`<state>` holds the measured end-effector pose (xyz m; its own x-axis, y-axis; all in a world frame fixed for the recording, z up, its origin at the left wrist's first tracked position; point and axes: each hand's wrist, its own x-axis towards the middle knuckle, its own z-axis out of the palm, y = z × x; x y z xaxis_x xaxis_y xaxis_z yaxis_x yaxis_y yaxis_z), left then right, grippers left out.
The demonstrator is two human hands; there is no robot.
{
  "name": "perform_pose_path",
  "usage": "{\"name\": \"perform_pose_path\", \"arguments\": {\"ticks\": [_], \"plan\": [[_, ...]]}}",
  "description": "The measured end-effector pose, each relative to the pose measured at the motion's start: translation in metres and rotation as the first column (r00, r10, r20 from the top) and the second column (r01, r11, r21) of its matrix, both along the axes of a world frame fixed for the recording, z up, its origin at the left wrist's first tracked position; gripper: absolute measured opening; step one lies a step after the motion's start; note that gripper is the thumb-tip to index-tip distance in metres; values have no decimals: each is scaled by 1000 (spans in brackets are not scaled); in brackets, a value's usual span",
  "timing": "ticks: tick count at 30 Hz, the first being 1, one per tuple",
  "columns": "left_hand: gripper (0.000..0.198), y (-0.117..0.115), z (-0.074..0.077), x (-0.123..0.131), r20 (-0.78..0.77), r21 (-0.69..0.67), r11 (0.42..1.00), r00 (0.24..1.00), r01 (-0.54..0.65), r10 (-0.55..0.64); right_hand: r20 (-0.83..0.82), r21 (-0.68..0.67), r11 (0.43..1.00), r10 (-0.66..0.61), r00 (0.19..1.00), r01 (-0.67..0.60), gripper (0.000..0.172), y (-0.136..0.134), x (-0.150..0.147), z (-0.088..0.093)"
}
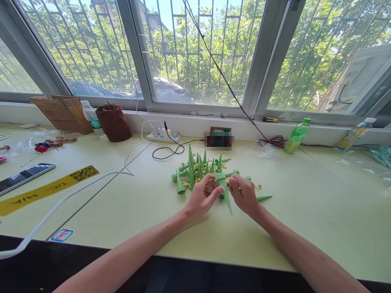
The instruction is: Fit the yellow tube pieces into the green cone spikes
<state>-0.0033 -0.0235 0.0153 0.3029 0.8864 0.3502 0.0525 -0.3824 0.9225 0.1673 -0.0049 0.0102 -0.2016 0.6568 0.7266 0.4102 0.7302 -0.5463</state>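
The left hand [200,198] pinches a green spike [226,197] between thumb and fingers, near its wide end. The right hand [245,193] is just beside it, fingers curled in; I cannot tell what, if anything, they grip, though a little yellow shows by them. The held spike is a smooth cone with a broader collar, tilted over the worktop [305,232], its collar uppermost and its narrow tip pointing down toward the near edge.

Behind the hands lies a pile of similar green spikes [190,162], some standing point up, others on their sides, mixed with small yellow pieces [259,186] too small to make out. The hands hide part of the pile. Pixelation blurs a dark object [218,140] beyond it.
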Motion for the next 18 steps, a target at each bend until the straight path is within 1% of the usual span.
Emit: {"name": "perform_pose_path", "arguments": {"ticks": [4, 7, 10, 14, 18], "plan": [[32, 0, -1, 0, 19, 14, 1000, 1000, 19, -19, -12, -34, 999, -7, 1000, 7, 36, 2, -1, -3], [34, 0, -1, 0, 38, 30, 998, 998, 52, -53, -31, -34, 999, -33, 999, 32, 37, 3, -2, -5], [35, 0, -2, -1, 31, 51, 996, 997, 75, -76, -32, -30, 999, -25, 999, 24, 37, 2, -2, -4], [40, 0, -4, -2, -15, 69, 996, 998, 60, -59, -10, -10, 1000, -4, 1000, 4, 36, 1, -1, -1], [46, 0, -5, -3, -72, 96, 994, 997, 44, -37, -8, -6, 1000, -9, 1000, 9, 36, 1, -1, 1]]}}
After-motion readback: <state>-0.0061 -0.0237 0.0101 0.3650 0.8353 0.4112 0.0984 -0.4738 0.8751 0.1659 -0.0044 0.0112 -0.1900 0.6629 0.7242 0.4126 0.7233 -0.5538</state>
